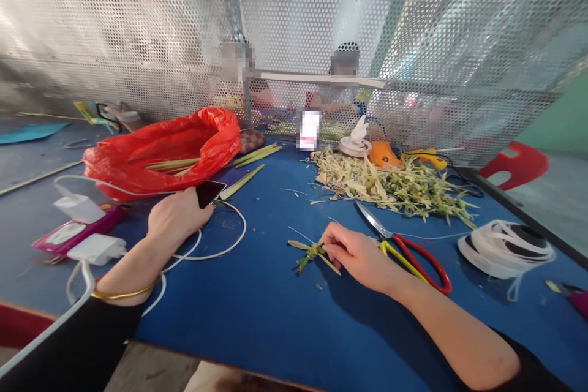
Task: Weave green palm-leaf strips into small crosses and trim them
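My left hand (177,217) is closed on a dark phone (210,192) beside the red plastic bag; a white charging cable (239,239) loops near it. Most of its fingers are hidden behind the back of the hand. My right hand (356,251), fingers curled, pinches a small knotted piece of green leaf strips (313,251) low over the blue tabletop. Leaf ends stick out to several sides, and a thin wire or thread runs off to the upper left. Red-handled scissors (397,239) lie half open just past my right hand, above a yellow-handled tool (404,262) partly hidden by my wrist.
A red plastic bag (160,153) holds long stalks. Heaped leaf trimmings (390,184) lie at the back right, near an orange item (384,154). White ribbon on a spool (505,249) sits far right, chargers (96,248) left. Behind a perforated metal screen (294,18) are people.
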{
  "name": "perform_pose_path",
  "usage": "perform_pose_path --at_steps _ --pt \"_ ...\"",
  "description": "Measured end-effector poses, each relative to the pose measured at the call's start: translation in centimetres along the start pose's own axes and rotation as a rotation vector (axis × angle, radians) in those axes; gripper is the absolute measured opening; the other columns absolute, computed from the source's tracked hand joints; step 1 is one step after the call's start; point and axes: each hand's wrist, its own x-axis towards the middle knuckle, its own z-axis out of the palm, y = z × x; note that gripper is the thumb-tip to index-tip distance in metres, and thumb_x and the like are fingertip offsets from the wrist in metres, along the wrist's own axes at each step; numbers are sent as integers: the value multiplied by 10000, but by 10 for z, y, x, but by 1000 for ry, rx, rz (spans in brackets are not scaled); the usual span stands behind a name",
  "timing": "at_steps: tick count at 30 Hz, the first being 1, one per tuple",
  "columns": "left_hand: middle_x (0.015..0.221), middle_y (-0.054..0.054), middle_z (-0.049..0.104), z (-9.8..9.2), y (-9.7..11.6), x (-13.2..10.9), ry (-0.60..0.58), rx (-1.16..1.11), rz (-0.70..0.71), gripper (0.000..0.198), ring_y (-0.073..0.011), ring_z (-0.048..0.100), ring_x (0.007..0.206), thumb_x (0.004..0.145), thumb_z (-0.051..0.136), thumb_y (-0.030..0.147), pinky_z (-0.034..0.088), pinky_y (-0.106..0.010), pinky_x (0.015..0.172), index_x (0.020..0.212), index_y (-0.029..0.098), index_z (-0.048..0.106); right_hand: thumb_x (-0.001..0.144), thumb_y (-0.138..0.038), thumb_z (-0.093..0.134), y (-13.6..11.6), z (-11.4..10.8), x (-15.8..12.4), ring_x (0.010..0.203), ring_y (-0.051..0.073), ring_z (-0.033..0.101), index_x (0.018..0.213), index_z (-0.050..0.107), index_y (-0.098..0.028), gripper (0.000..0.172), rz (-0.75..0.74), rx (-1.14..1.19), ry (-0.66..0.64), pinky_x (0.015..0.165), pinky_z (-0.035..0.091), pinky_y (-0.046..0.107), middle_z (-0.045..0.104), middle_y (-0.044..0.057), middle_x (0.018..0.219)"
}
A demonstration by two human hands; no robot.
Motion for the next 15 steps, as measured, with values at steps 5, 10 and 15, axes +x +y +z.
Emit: perform_pose_path --at_steps 5,10,15 --pt "794 -160 667 1 0 2 -13 34 -5 499 -300 623 723 841 325 532 331 -287 545 991 110 547 898 -212 403 -1 0 0 586 129 579 765 405 -228 133 -6 -25 -4 573 392 250 532 -48 628" --pt "887 -162 675 -12 3 -10 -11 19 -12 555 -319 631 790 836 346 579 407 -317 590 1050 105 541 897 -220 407 -1 0 1 582 125 573 763 408 -226 134 -5 -8 1 569 397 243 528 -47 638" --pt "1145 -103 636 -19 56 -38 257 -187 210 398 -261 576 1048 884 389 420 430 -362 875 1133 173 579 884 -208 421 3 3 3 573 115 549 758 403 -223 127 18 71 -3 565 407 234 511 -48 658"
